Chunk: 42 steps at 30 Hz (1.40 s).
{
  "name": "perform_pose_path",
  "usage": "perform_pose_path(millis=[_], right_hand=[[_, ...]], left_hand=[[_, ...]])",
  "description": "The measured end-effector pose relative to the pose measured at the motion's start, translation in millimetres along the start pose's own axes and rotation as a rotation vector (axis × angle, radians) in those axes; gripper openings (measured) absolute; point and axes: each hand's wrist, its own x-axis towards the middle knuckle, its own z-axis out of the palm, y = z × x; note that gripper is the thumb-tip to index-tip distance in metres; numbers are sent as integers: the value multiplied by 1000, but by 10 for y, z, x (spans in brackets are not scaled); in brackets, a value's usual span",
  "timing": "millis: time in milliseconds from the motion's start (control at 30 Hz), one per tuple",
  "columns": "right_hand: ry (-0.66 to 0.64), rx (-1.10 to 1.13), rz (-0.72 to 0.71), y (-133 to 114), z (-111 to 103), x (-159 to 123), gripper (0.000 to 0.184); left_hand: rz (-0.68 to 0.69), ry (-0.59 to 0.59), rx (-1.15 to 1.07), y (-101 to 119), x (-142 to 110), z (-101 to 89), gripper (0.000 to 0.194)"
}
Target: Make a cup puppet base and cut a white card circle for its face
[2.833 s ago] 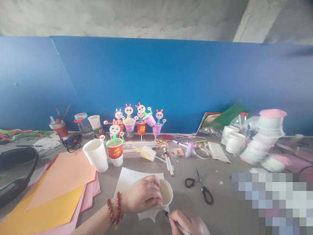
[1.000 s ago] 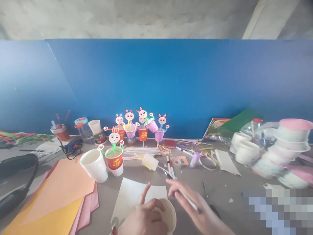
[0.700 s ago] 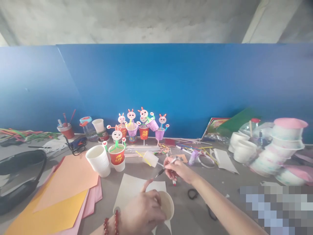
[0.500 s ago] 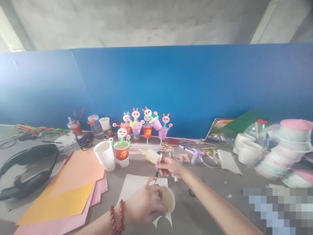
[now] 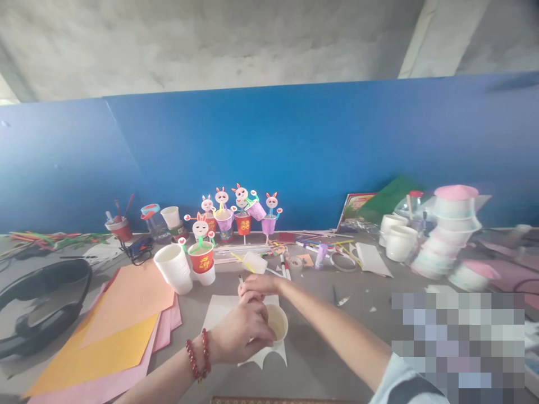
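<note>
Paper (image 5: 219, 310) below your left hand (image 5: 241, 330), gripping a cup (image 5: 278, 321), is part cut, part whole; your right hand (image 5: 261, 284) pinches a pen (image 5: 241, 280).

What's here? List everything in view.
Paper cup: one, white, on paper sheet
Paper sheet: one, white, under paper cup
Pen: one, colour mostly hidden, in right hand
Cup stack: one, white, left of centre
Bunny-head cups: six, mostly red or purple, centre
Coloured sheets: several, orange, yellow, pink, left
Headband-like item: one, black, far left
Pen cup: one, red, back left
Glue stick: one, purple, right of centre
Tipped cup: one, white, centre
Rounded cups: two, white, right
Bowl tower: one, pastel, right
Partition: one, blue, back
Concrete wall: one, grey, above partition
Tabletop: one, grey, beneath
Bead bracelet: two strands, red, left wrist
Left hand: one, bare, on paper cup
Right hand: one, bare, around pen
</note>
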Motion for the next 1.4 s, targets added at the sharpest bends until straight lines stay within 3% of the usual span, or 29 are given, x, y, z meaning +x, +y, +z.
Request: perform_pose_path(millis=[167,433,667,933,1400], right_hand=[[12,-12,-9,41,87,-6,27],[-83,-14,23,62,-6,81,26],[43,12,6,82,108,46,30],[85,133,52,214,-63,-13,24],[100,290,28,380,-69,52,24]], left_hand=[[25,-2,-12,2,4,-16,26],[44,2,-35,-33,30,21,24],[93,-11,-40,-88,44,45,20],[138,-18,-8,-127,46,58,19],[141,0,11,-150,16,83,23]])
